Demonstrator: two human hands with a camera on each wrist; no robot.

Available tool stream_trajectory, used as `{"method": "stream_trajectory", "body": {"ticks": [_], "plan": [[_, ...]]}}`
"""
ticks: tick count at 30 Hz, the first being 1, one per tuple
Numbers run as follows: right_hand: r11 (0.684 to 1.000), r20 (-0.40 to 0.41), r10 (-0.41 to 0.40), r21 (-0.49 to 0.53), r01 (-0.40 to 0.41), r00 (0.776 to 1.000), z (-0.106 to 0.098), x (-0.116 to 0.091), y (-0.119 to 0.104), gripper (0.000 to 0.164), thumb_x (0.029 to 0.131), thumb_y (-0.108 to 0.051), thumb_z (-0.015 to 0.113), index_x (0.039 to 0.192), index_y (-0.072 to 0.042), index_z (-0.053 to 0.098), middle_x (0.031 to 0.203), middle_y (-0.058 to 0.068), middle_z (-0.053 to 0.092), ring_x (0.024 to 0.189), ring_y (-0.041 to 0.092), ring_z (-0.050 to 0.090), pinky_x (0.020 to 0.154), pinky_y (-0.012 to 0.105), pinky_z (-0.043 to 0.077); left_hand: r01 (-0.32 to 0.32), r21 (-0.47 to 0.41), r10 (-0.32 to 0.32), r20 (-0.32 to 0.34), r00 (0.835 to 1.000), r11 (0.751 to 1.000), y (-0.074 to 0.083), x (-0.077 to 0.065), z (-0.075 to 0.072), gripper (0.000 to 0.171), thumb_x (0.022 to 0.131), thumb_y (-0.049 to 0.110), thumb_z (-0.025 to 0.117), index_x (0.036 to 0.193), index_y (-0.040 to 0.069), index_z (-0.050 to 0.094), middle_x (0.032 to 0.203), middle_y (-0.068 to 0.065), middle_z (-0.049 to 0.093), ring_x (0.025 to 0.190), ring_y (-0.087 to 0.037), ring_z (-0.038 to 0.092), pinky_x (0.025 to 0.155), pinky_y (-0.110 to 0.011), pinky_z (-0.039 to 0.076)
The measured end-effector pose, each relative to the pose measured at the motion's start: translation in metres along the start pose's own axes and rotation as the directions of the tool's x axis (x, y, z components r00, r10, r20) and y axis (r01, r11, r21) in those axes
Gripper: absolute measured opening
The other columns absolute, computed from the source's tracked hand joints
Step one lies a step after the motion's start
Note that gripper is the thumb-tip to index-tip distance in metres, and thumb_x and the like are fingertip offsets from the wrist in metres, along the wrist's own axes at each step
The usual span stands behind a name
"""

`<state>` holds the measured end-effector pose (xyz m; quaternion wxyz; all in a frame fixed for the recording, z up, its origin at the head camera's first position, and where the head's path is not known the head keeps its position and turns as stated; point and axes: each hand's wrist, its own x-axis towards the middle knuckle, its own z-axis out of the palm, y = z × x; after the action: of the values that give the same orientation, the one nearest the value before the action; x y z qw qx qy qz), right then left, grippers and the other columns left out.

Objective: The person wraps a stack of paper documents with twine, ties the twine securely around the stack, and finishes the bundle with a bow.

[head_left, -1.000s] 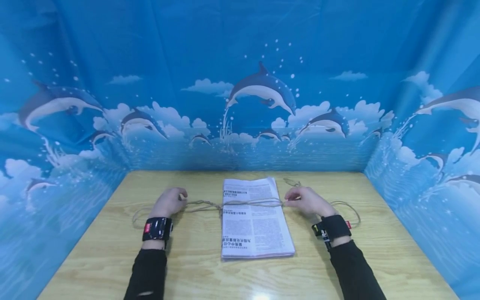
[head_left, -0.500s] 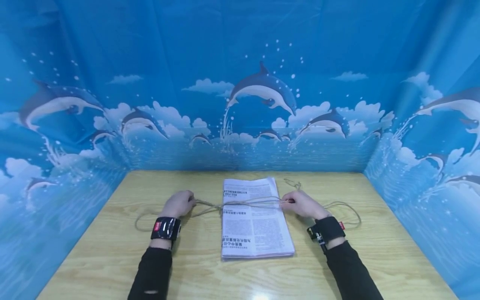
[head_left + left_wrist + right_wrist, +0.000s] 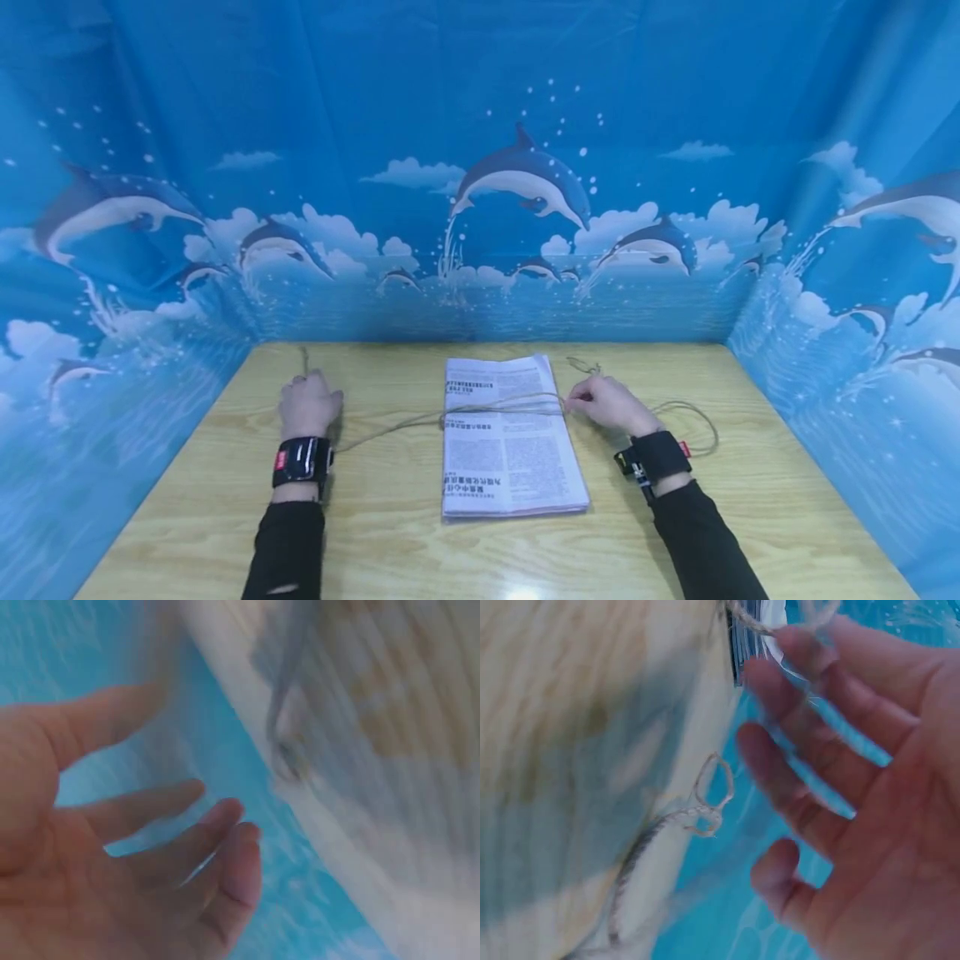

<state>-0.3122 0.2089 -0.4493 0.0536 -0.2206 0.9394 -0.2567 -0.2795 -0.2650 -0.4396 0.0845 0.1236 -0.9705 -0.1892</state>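
A stack of folded newspapers (image 3: 510, 467) lies on the table with twine (image 3: 405, 424) crossing its top. At its right edge my right hand (image 3: 609, 403) pinches the twine between thumb and forefinger; the right wrist view shows the other fingers loosely bent. Well left of the stack, my left hand (image 3: 309, 407) is over the table, fingers relaxed and apart in the left wrist view, with no twine visible between them. A twine end (image 3: 304, 360) shows just beyond that hand; a small knot (image 3: 286, 763) on it appears blurred in the left wrist view.
On the right, a loop of twine (image 3: 701, 421) curves past the right wrist. A looped twine end (image 3: 583, 366) lies behind the right hand. A blue dolphin-print curtain (image 3: 480, 208) hangs behind and beside the wooden table (image 3: 390, 533).
My left hand has let go of the twine near the stack and moved left. The twine there now runs toward the left wrist. The right hand closed on the twine and stays by the stack.
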Motion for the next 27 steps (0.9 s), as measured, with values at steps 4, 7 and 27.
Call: {"method": "stream_trajectory", "body": {"ticks": [4,7,27], "plan": [[0.999,0.047,0.024,-0.047,-0.022,0.999,0.005,-0.002,-0.009,0.009,0.086,-0.029,0.074,0.085,-0.021,0.07,0.077,-0.009,0.068,0.073,0.011,0.056,0.091,0.058,0.028,-0.21,-0.067,0.218,0.169,0.961,0.975,0.037,-0.006,0.012,0.046,0.095,0.025,0.061,0.131,-0.002,0.054,0.123,-0.031,0.059,0.11,-0.047,0.057,0.091,-0.059,0.046],[1.0,0.073,0.005,-0.03,-0.003,0.997,0.01,-0.001,-0.017,0.011,0.085,-0.028,0.075,0.09,-0.021,0.069,0.081,-0.011,0.067,0.078,0.01,0.057,0.09,0.058,0.028,-0.289,-0.192,0.34,0.341,0.876,0.938,0.068,-0.015,0.025,0.041,0.095,0.027,0.063,0.129,0.005,0.058,0.114,-0.019,0.067,0.1,-0.033,0.065,0.085,-0.049,0.052],[0.977,0.085,-0.103,0.198,0.084,0.991,-0.003,0.022,-0.027,0.032,0.096,-0.016,0.054,0.065,-0.011,0.051,0.063,-0.006,0.042,0.054,0.009,0.036,0.06,0.024,0.036,-0.478,-0.349,0.543,0.113,0.832,0.806,0.124,-0.037,0.037,0.016,0.092,0.03,0.068,0.09,0.015,0.076,0.08,0.004,0.07,0.059,-0.009,0.054,0.056,-0.026,0.044]]}}
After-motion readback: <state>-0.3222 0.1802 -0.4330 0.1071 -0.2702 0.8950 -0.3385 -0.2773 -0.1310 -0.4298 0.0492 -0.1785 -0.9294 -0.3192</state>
